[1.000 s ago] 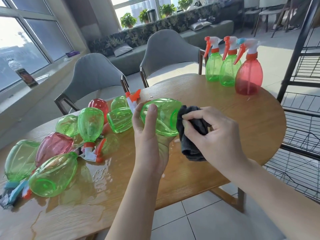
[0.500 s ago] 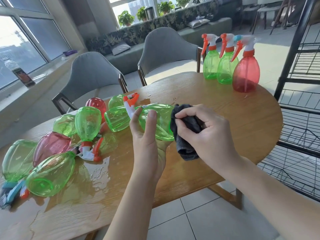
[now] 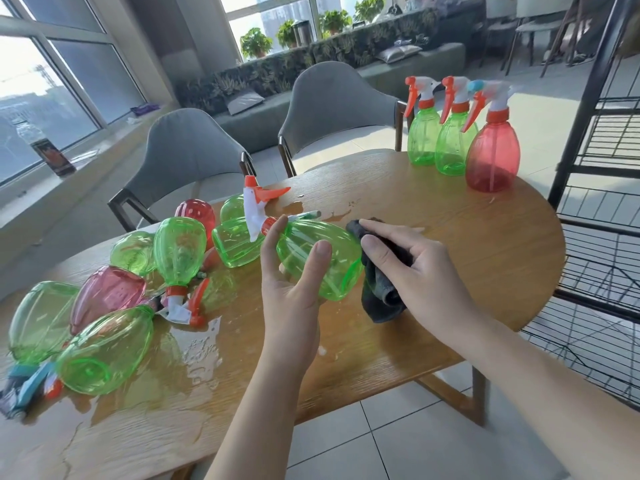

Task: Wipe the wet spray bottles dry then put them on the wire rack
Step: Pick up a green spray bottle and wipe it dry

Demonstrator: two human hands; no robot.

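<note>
The translucent green plastic spray bottle (image 3: 311,258) lies sideways above the round wooden table (image 3: 467,244), orange-and-white trigger head pointing away toward the chairs. Left hand (image 3: 291,292) cradles it from below, thumb and forefinger curled round the body. Right hand (image 3: 422,268) pinches a dark grey cloth (image 3: 381,292) vs the bottle's base end.

Risks, as I judge them: wet plastic is slick, so a hard rub w/ the cloth could twist the bottle out of the left grip and drop it into the puddle (image 3: 194,348) below, i.e. wet again. Cloth hangs low and may drag thru water. Elbow swing could knock the heap of wet green and red bottles (image 3: 104,306) at left. Three upright bottles (image 3: 457,133) stand well apart; the black wire rack (image 3: 595,202) is at right.
</note>
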